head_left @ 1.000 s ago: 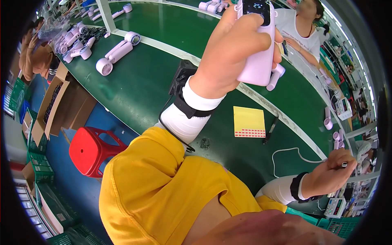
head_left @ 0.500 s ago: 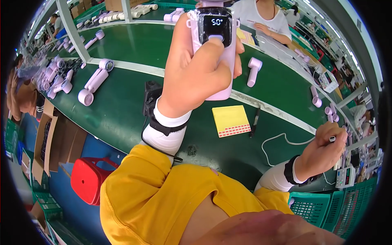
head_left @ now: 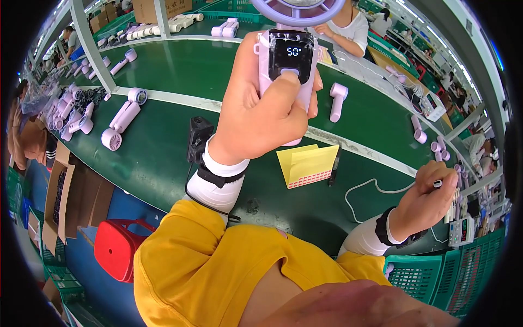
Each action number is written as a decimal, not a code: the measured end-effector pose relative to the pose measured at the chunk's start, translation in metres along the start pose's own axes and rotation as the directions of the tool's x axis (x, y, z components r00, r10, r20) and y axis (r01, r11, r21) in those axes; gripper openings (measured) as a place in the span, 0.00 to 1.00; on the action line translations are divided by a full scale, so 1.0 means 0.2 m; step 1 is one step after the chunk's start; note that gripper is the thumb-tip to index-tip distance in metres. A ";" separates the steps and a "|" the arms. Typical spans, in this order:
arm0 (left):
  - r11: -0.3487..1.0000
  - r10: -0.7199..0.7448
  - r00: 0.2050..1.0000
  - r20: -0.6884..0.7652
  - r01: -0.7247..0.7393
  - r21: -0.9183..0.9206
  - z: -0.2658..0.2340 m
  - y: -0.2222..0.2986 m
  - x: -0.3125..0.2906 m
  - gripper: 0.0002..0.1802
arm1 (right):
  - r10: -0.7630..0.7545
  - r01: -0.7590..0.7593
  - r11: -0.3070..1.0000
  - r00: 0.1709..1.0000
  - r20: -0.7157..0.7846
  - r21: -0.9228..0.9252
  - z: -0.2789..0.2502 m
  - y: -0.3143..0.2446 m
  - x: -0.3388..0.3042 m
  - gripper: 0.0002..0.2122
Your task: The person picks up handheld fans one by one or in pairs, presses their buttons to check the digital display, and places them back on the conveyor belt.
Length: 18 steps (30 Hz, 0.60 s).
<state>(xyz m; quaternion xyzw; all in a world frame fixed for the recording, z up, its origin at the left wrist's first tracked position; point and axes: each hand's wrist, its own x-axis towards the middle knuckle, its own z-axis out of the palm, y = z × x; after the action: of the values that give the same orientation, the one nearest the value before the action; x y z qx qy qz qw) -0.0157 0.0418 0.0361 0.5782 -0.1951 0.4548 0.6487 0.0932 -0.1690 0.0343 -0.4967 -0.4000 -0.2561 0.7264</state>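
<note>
My left hand (head_left: 248, 111) is wrapped around the handle of a pale purple handheld fan (head_left: 263, 68), held upright above the bench. Its thumb rests on the button beneath a lit black display (head_left: 293, 50). The round fan head (head_left: 298, 22) shows partly at the top edge. On the right, my right hand (head_left: 422, 199) is closed around a white cable plug (head_left: 437, 183), whose tip sticks out of the fingers. A white cable (head_left: 350, 203) curves over the bench beside that hand. Below the fan lies a yellow note pad (head_left: 308, 166) with its top sheets lifted, beside a black pen (head_left: 334, 173).
More purple fans lie on the green bench (head_left: 163, 131), including one folded out at left (head_left: 124, 117) and one beyond the pad (head_left: 338, 102). A red stool (head_left: 117, 248) stands lower left; a green basket (head_left: 415, 273) sits lower right. Across the bench sits a person (head_left: 348, 32).
The fan in my left hand has come lower in the picture, so more of its round head shows. The pad's top sheets have lifted. My right hand has shifted slightly left.
</note>
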 end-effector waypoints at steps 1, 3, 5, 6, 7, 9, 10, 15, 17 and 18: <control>1.000 -0.005 1.000 0.025 0.006 -0.008 0.00 0.00 0.00 0.22 | 0.003 -0.003 1.000 1.000 -0.002 0.000 0.00 0.00 0.00 0.16; 1.000 -0.003 1.000 0.005 0.003 0.003 0.00 -0.01 0.00 0.22 | 0.010 -0.010 1.000 1.000 -0.005 0.001 0.00 0.00 0.00 0.16; 1.000 0.002 0.999 -0.036 -0.001 0.025 0.00 -0.02 0.00 0.23 | 0.004 -0.004 1.000 1.000 0.000 -0.003 0.00 0.00 0.00 0.16; 1.000 0.002 0.999 -0.036 -0.001 0.025 0.00 -0.02 0.00 0.23 | -0.001 0.001 1.000 1.000 0.004 -0.008 0.00 0.00 0.00 0.16; 0.999 0.025 0.999 -0.029 -0.024 0.044 0.00 -0.02 0.00 0.23 | -0.006 0.006 1.000 1.000 0.009 -0.012 0.00 0.00 0.00 0.16; 0.994 0.070 0.997 -0.014 -0.069 0.082 0.00 -0.02 0.00 0.25 | -0.003 0.003 1.000 1.000 0.006 -0.010 0.00 -0.01 0.00 0.16; 0.994 0.069 0.997 -0.014 -0.068 0.082 0.01 -0.02 0.00 0.25 | -0.001 0.001 1.000 1.000 0.004 -0.008 0.00 -0.01 0.00 0.16; 0.999 0.037 0.997 -0.065 -0.037 -0.002 0.01 -0.01 -0.01 0.30 | -0.001 0.001 1.000 1.000 -0.001 -0.005 0.00 -0.01 0.00 0.16; 0.995 0.073 0.997 -0.006 -0.072 0.067 0.00 -0.02 0.00 0.31 | -0.001 0.001 1.000 1.000 0.001 -0.008 -0.01 -0.01 0.00 0.16; 0.995 0.073 0.997 -0.006 -0.072 0.067 0.00 -0.02 0.00 0.31 | -0.001 0.001 1.000 1.000 0.005 -0.011 -0.01 -0.01 0.00 0.16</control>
<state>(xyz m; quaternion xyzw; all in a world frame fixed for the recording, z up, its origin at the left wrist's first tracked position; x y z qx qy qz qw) -0.0132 0.0428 0.0333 0.5900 -0.1981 0.4867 0.6130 0.0924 -0.1716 0.0351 -0.5010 -0.4006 -0.2576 0.7226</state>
